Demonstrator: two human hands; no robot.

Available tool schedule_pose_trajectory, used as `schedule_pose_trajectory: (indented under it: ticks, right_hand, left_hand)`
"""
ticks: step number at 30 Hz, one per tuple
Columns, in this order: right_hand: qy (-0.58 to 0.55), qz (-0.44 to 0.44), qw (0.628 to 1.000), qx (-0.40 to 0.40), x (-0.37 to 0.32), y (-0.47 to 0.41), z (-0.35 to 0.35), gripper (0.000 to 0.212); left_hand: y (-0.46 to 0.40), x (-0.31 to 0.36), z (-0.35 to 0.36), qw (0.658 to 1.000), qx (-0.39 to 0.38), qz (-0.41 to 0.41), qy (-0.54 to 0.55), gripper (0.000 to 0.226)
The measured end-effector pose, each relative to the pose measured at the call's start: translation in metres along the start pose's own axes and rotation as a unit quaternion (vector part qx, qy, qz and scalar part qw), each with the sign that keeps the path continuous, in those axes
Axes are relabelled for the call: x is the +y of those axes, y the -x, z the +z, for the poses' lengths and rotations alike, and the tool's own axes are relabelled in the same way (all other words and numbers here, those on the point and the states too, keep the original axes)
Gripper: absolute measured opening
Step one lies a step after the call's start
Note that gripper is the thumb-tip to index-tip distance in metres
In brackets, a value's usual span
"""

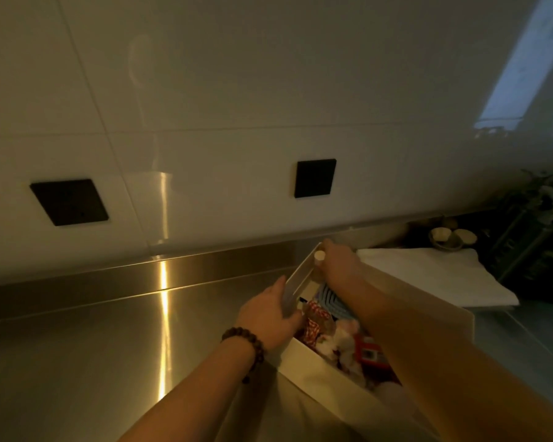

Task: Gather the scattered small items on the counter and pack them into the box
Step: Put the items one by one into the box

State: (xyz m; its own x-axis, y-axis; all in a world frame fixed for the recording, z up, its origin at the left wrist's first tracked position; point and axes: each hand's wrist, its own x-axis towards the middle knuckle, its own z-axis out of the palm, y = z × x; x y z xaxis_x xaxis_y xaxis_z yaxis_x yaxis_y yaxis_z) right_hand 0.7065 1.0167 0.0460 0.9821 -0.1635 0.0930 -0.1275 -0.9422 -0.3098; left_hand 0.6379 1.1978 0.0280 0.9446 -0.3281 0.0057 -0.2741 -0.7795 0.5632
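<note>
Left hand: fingers curled over the box's left wall, wrist wearing a bead bracelet, bracing the box.
Box: white, open-topped, sitting on the steel counter toward its right part, running away toward the back upstand.
Box contents, near end: a red item and pale fluffy pieces; I cannot tell what they are.
Box contents, middle: red-and-white patterned bundle, then a blue ribbed piece partly under the right forearm.
Right hand: reaching into the far end, fingers closed around a small pale cylinder near the far left corner.
Step in hand: likely seating that cylinder in the far corner.
Doing it well: keep the left hand steady on the wall, lower the cylinder into a free gap, not onto the soft items, and let go only once it rests.
Counter left of box: bare steel, nothing scattered in view.
Beyond box: white folded cloth, then small bowls by the wall.
</note>
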Motion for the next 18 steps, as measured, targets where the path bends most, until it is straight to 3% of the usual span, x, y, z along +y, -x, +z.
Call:
schedule_pose_trajectory:
  ticks: [4,9,14,18]
  right_hand:
    - [-0.009,-0.005,0.999,0.031,0.009,0.012,-0.013,0.018]
    - [-0.078,-0.005,0.996,0.032,0.031,0.049,-0.045,0.029]
    - [-0.113,0.026,0.992,0.042,0.07,0.119,-0.068,0.042]
    - [0.056,0.063,0.996,0.02,0.098,0.167,-0.071,0.057]
  left_hand:
    - [0.001,0.001,-0.001,1.0,-0.001,0.0,0.024,0.077]
    - [0.003,0.003,-0.004,0.999,-0.005,0.006,0.042,0.067]
    - [0.009,0.007,-0.009,0.996,-0.037,-0.019,0.08,0.071]
    - [0.012,0.01,-0.011,0.997,-0.037,-0.037,0.057,0.066]
